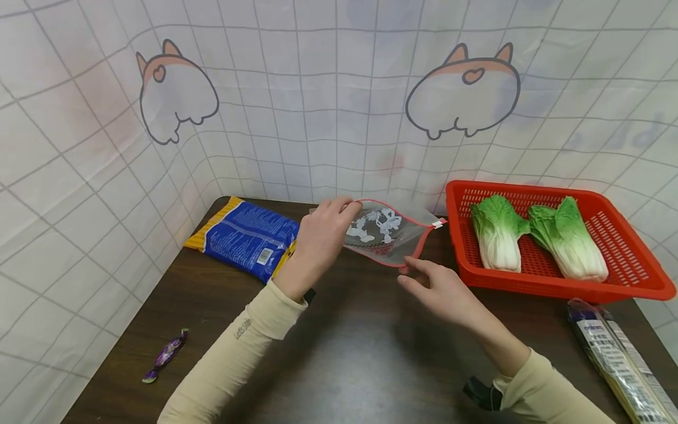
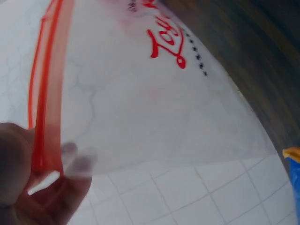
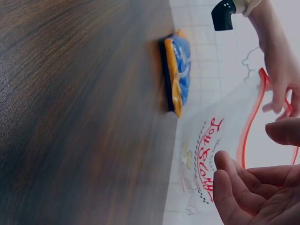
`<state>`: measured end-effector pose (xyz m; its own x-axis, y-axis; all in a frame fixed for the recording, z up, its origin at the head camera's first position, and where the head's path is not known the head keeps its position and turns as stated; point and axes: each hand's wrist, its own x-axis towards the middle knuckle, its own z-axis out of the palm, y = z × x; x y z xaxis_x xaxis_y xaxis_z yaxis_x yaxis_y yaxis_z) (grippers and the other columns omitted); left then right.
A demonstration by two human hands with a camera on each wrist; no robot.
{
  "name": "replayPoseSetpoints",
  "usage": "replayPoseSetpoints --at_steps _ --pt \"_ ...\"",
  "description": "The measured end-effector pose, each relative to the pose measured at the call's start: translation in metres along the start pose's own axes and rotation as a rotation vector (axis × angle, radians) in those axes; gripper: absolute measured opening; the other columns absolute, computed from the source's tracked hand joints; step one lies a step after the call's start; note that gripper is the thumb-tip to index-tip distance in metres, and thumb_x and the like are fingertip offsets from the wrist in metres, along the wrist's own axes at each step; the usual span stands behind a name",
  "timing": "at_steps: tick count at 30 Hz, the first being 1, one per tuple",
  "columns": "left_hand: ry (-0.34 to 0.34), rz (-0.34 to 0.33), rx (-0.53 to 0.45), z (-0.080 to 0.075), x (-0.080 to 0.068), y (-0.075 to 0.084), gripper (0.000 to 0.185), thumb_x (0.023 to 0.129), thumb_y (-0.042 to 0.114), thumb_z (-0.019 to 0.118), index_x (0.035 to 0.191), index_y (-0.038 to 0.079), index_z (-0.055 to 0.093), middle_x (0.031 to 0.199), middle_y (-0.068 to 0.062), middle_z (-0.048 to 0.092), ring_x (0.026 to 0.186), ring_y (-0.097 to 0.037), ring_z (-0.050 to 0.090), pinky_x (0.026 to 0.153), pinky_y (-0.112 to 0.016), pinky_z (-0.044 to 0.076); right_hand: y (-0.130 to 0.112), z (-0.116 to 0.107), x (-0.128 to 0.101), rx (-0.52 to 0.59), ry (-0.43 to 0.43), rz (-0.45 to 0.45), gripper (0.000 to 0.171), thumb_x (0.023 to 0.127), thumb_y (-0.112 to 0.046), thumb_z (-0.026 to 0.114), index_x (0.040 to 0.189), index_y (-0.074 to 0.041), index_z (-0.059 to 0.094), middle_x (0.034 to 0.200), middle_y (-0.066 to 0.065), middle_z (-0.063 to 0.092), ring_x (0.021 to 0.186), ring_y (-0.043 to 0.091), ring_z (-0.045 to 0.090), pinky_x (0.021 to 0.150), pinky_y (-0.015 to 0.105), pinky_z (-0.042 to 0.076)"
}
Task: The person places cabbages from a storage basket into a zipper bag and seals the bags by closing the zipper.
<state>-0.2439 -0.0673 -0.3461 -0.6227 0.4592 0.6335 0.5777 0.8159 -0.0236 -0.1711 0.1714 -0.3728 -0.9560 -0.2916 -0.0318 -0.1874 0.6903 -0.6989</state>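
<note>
A clear zipper bag [image 1: 394, 250] with red edging, a white slider [image 1: 438, 224] and white printing is held up above the table, its mouth spread apart. My left hand [image 1: 324, 235] pinches one end of the red edge between thumb and fingers; the left wrist view shows this grip on the red strip [image 2: 47, 103]. At the near right side of the mouth is my right hand [image 1: 445, 291], a fingertip at the red rim. The right wrist view shows its thumb [image 3: 283, 131] apart from its loosely bent fingers, beside the bag's red lettering [image 3: 206, 159].
A blue and yellow packet [image 1: 249, 235] lies left of the bag. A purple wrapped candy [image 1: 166, 355] is at the front left. The red basket [image 1: 529, 288] at right holds two bok choy [image 1: 500, 232]. Before it lies a long clear-wrapped package [image 1: 620, 359]. A tiled-pattern curtain [image 1: 318, 88] stands behind.
</note>
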Motion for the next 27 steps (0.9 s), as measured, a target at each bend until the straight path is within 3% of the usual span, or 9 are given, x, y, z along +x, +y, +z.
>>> replayPoseSetpoints --at_steps 3,6,12,15,19,27 --pt "0.018 0.0 -0.122 0.001 -0.002 -0.004 0.024 0.091 0.001 0.065 0.11 0.013 0.071 0.105 -0.003 0.066 0.083 -0.019 0.064 0.058 -0.034 0.054 0.002 -0.002 0.0 -0.003 0.004 0.008 0.061 0.097 -0.038 0.059 0.144 -0.001 0.047 0.124 0.011 0.065 0.1 0.021 0.067 0.082 0.039 0.053" --pt "-0.026 0.018 -0.276 0.004 -0.007 -0.01 0.019 0.093 0.002 0.063 0.106 0.011 0.072 0.101 -0.001 0.068 0.074 -0.014 0.062 0.057 -0.029 0.05 0.004 -0.003 0.0 0.008 0.002 0.008 0.062 0.097 -0.038 0.059 0.144 0.0 0.046 0.125 0.012 0.064 0.101 0.022 0.067 0.08 0.038 0.053" --pt "-0.276 -0.035 -0.641 0.013 -0.025 -0.025 0.03 0.094 0.012 0.065 0.124 0.017 0.068 0.092 0.002 0.062 0.063 -0.012 0.049 0.057 -0.026 0.042 0.011 -0.002 0.001 0.064 -0.042 0.026 0.061 0.097 -0.035 0.059 0.144 0.002 0.045 0.114 0.01 0.069 0.096 0.021 0.067 0.072 0.033 0.051" --pt "-0.361 -0.078 -0.79 0.018 -0.033 -0.031 0.037 0.094 0.017 0.067 0.131 0.02 0.064 0.089 0.003 0.055 0.063 -0.015 0.047 0.056 -0.027 0.041 0.015 -0.002 0.001 0.094 -0.071 0.034 0.062 0.098 -0.035 0.058 0.145 0.002 0.044 0.107 0.01 0.071 0.091 0.023 0.068 0.07 0.032 0.051" --pt "-0.39 -0.098 -0.862 0.024 -0.038 -0.034 0.037 0.095 0.02 0.066 0.131 0.02 0.064 0.09 0.005 0.056 0.076 -0.017 0.052 0.062 -0.028 0.044 0.02 -0.004 0.001 0.105 -0.106 0.026 0.062 0.098 -0.036 0.058 0.145 0.001 0.043 0.102 0.009 0.072 0.084 0.02 0.068 0.07 0.032 0.053" --pt "-0.346 -0.127 -0.872 0.029 -0.039 -0.031 0.033 0.096 0.016 0.064 0.129 0.018 0.065 0.089 0.002 0.055 0.072 -0.015 0.052 0.061 -0.028 0.047 0.02 -0.03 -0.003 0.126 -0.162 -0.04 0.049 0.099 -0.034 0.059 0.139 -0.006 0.054 0.117 0.006 0.068 0.092 0.013 0.069 0.078 0.033 0.055"
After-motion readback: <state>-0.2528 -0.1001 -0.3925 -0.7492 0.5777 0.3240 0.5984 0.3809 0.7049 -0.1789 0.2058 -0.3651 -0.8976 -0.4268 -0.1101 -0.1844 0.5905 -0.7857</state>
